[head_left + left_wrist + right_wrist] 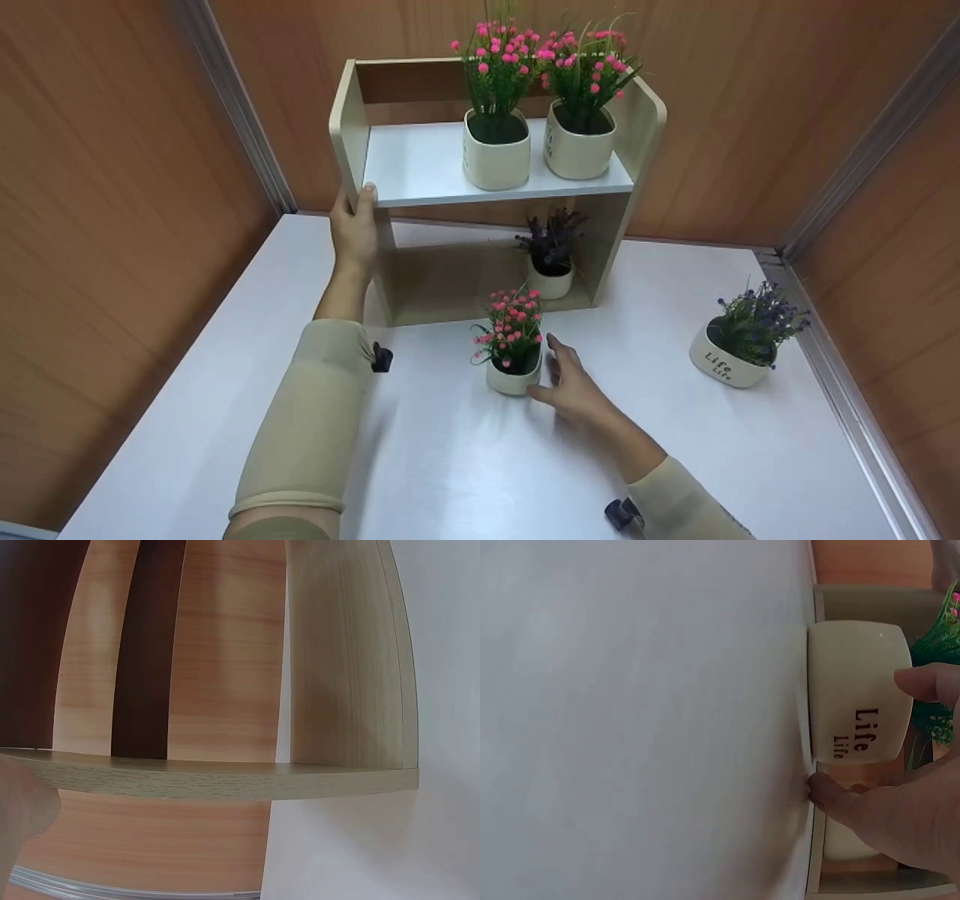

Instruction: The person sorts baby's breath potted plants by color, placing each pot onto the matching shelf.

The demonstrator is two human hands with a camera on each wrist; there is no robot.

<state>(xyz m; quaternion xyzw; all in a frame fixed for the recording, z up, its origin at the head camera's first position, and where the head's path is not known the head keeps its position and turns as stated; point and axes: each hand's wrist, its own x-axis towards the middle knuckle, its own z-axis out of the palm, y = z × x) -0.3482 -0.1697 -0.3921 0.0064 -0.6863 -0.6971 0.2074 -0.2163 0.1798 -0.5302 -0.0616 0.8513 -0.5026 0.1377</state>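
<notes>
Left hand (354, 236) grips the two-tier shelf (412, 154); right hand (577, 390), thumb and fingers parted, right beside the potted pink flowers (514, 351)!

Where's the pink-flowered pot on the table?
In the head view, the pot stands near centre on the table, in front of the shelf, left of the right hand.

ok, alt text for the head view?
A person's right hand is spread beside a pink-flowered pot on a white table, while the left hand grips a two-tier shelf. The shelf holds two similar pots up top, a dark plant below; a purple-flowered pot stands at right.
</notes>
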